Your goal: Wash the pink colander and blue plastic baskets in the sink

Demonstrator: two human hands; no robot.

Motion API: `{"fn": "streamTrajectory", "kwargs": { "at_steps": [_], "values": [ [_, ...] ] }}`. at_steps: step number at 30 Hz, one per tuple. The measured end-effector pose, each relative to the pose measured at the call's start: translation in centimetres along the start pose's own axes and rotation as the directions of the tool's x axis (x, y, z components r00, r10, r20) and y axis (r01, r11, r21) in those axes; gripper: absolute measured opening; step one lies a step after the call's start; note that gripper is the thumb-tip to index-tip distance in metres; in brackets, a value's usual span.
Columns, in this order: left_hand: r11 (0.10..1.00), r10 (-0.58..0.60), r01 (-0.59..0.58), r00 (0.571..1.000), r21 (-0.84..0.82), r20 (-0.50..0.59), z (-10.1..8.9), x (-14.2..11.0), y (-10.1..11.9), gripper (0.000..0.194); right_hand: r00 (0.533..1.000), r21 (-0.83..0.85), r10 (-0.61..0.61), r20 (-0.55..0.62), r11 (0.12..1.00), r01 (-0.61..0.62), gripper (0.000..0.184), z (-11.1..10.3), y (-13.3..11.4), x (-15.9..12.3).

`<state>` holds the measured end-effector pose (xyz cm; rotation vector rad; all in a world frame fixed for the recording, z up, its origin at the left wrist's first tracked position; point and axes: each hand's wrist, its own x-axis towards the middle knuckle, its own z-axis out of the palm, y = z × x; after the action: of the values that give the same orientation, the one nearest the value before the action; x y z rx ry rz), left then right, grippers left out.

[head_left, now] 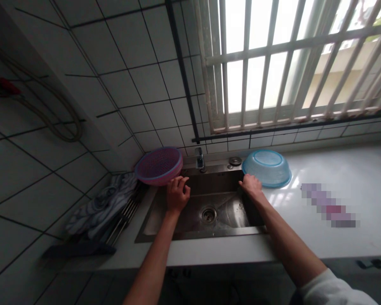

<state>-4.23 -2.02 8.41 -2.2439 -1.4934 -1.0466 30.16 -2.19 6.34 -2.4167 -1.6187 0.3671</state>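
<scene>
A steel sink [190,231] is set into a white counter below a barred window. A pink plastic colander [159,165] leans tilted at the sink's back left corner. My left hand [177,194] is just below it, fingers curled, its fingertips at or near the colander's rim. A blue plastic basin [266,167] lies upside down on the counter at the sink's back right. My right hand [251,186] rests beside it at the sink's right edge, fingers bent and touching the basin's rim. Whether either hand grips anything is hidden.
A short tap [199,161] stands behind the sink, with a round knob [235,161] to its right. A drain [208,214] sits in the sink's floor. A striped cloth [101,207] lies on a rack at the left. Tiled walls close in the left side.
</scene>
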Motion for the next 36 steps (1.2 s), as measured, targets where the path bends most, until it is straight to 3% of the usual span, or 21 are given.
{"fn": "streamTrajectory", "kwargs": {
  "at_steps": [5, 8, 12, 14, 17, 18, 20, 24, 26, 29, 30, 33, 36],
  "values": [
    [0.976, 0.018, 0.027, 0.979, -0.216, 0.203, 3.1, -2.9, 2.1, 0.023, 0.999, -0.102, -0.047, 0.026, 0.994, 0.05, 0.025, -1.4, 0.1, -1.3],
    [0.957, -0.042, 0.106, 0.972, -0.269, 0.232, 3.8, -3.2, 1.9, 0.021, 0.986, -0.173, -0.159, 0.046, 0.971, 0.165, 0.026, -2.7, 0.3, -3.4],
    [0.899, -0.121, 0.228, 0.949, -0.373, 0.29, 4.3, -2.8, 1.6, 0.02, 0.93, -0.204, -0.356, 0.085, 0.908, 0.366, 0.028, -4.0, -0.5, -8.1],
    [0.843, -0.143, 0.291, 0.932, -0.452, 0.334, 4.4, -2.7, 1.8, 0.039, 0.894, -0.188, -0.438, 0.093, 0.874, 0.448, 0.026, -4.8, -1.7, -10.9],
    [0.736, -0.203, 0.355, 0.928, -0.576, 0.313, 4.3, -2.7, 2.1, 0.088, 0.851, -0.115, -0.524, 0.036, 0.844, 0.524, 0.018, -6.3, -3.9, -14.7],
    [0.702, -0.238, 0.371, 0.927, -0.608, 0.291, 4.2, -2.7, 2.0, 0.096, 0.834, -0.089, -0.551, 0.006, 0.831, 0.549, 0.016, -6.7, -4.6, -15.5],
    [0.642, -0.32, 0.422, 0.906, -0.64, 0.277, 4.1, -2.8, 1.6, 0.09, 0.804, -0.06, -0.593, -0.049, 0.805, 0.59, 0.015, -7.3, -5.9, -16.2],
    [0.548, -0.544, 0.627, 0.77, -0.554, 0.334, 4.3, -3.0, -0.4, 0.031, 0.806, -0.013, -0.591, -0.038, 0.807, 0.591, 0.015, -6.1, -7.4, -13.2],
    [0.578, -0.611, 0.658, 0.741, -0.483, 0.278, 4.6, -3.1, -1.3, 0.023, 0.839, -0.005, -0.544, 0.003, 0.839, 0.544, 0.017, -4.4, -7.5, -10.3],
    [0.694, -0.568, 0.582, 0.804, -0.424, 0.175, 5.3, -3.4, -2.0, 0.018, 0.821, 0.021, -0.562, 0.104, 0.826, 0.563, 0.019, -1.2, -7.0, -6.6],
    [0.726, -0.534, 0.548, 0.83, -0.415, 0.161, 5.6, -3.5, -2.0, 0.026, 0.807, 0.027, -0.575, 0.134, 0.816, 0.577, 0.021, -0.2, -6.7, -5.7],
    [0.771, -0.44, 0.479, 0.877, -0.42, 0.193, 6.4, -3.8, -2.2, 0.056, 0.812, 0.073, -0.569, 0.129, 0.822, 0.565, 0.023, 2.2, -5.6, -4.1],
    [0.774, -0.357, 0.438, 0.898, -0.458, 0.256, 6.8, -3.8, -2.4, 0.054, 0.814, 0.14, -0.576, 0.076, 0.815, 0.563, 0.022, 3.4, -4.7, -3.5]
  ]
}}
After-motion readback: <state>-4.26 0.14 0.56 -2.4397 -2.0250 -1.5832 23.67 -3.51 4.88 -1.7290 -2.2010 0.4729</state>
